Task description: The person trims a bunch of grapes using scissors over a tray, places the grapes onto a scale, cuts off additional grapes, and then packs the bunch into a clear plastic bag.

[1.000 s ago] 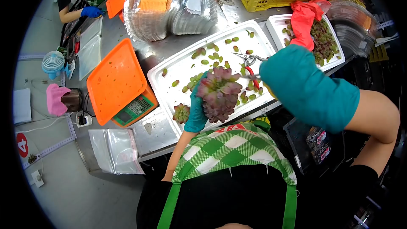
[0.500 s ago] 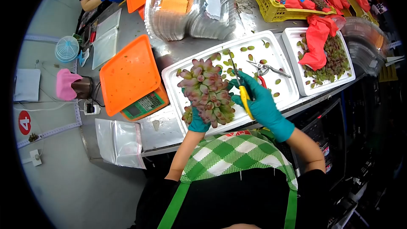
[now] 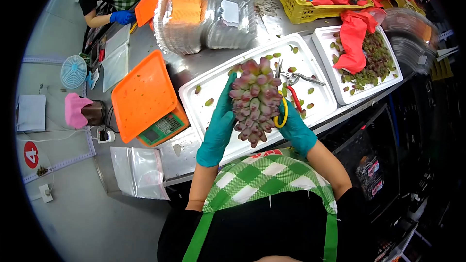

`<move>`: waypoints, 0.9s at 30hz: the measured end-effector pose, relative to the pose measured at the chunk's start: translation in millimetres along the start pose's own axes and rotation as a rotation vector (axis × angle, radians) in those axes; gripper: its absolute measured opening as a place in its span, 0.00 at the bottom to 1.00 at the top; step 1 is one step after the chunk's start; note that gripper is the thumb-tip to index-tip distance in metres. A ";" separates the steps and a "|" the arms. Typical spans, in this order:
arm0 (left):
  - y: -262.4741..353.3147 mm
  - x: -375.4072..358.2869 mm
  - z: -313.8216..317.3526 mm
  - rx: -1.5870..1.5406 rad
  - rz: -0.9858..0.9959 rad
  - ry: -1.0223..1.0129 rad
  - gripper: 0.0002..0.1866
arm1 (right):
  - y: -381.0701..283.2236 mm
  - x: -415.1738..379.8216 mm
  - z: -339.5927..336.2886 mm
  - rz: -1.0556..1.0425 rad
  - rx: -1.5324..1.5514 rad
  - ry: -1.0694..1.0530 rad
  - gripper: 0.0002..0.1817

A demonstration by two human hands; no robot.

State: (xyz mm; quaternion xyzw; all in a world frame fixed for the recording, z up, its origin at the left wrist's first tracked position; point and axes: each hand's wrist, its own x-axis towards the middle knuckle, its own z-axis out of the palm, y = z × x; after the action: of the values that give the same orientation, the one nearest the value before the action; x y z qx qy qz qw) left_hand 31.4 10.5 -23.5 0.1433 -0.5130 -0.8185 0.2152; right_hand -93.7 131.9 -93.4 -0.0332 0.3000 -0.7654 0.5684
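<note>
A bunch of pinkish-green grapes (image 3: 255, 102) is held up above a white tray (image 3: 194, 90). My left hand (image 3: 218, 126), in a teal glove, supports the bunch along its left side, with the fingers partly behind it. On the right, my right hand (image 3: 297, 130) has its fingers through the yellow handles of the scissors (image 3: 282, 111), close against the bunch. The scissor blades point up and away from me. Red-handled pruning shears (image 3: 294, 94) lie in the tray among loose grapes (image 3: 209, 102).
An orange scale (image 3: 145, 99) stands left, clear plastic containers (image 3: 204, 24) behind. To the right are a white tray of grapes (image 3: 376, 63) with red paper and a yellow crate (image 3: 301, 14). A co-worker's blue-gloved hand (image 3: 123, 17) is at the upper left.
The bunch has turned and now hangs more upright, further right. My left hand has come out from beneath to its left side. My right hand and the scissors have moved in against it.
</note>
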 end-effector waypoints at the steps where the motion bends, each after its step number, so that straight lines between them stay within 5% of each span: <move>1: 9.9 -1.2 4.7 -0.007 -0.055 0.017 0.51 | -3.0 -2.1 11.0 0.011 0.021 -0.006 0.24; 4: -3.4 0.6 0.4 -0.047 -0.002 0.169 0.48 | -3.5 3.3 12.9 0.027 0.004 -0.066 0.24; 7: -44.7 -16.0 -28.3 -0.469 -0.152 0.045 0.38 | -6.5 7.2 19.1 0.077 0.077 -0.027 0.22; 11: -71.9 -13.2 -27.9 -0.683 -0.067 0.174 0.34 | 2.8 20.8 6.9 -0.073 -0.259 -0.052 0.23; 15: -66.7 -13.5 -21.7 -0.714 0.001 0.218 0.33 | -23.7 6.4 61.0 0.018 -0.653 0.005 0.28; 22: -30.7 -4.6 -16.6 -0.545 0.096 0.226 0.33 | -38.7 -16.9 92.4 -0.486 -1.195 -0.035 0.33; 27: -45.9 -5.4 -55.1 -0.668 -0.050 0.189 0.33 | -65.6 -37.8 105.4 -0.354 -1.421 -0.201 0.33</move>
State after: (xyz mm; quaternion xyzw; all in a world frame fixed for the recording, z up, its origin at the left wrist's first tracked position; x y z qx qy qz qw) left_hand 51.7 -12.3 -88.6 0.1528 -0.1910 -0.9293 0.2765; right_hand -94.9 132.5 36.3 -0.5112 0.6597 -0.4602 0.3027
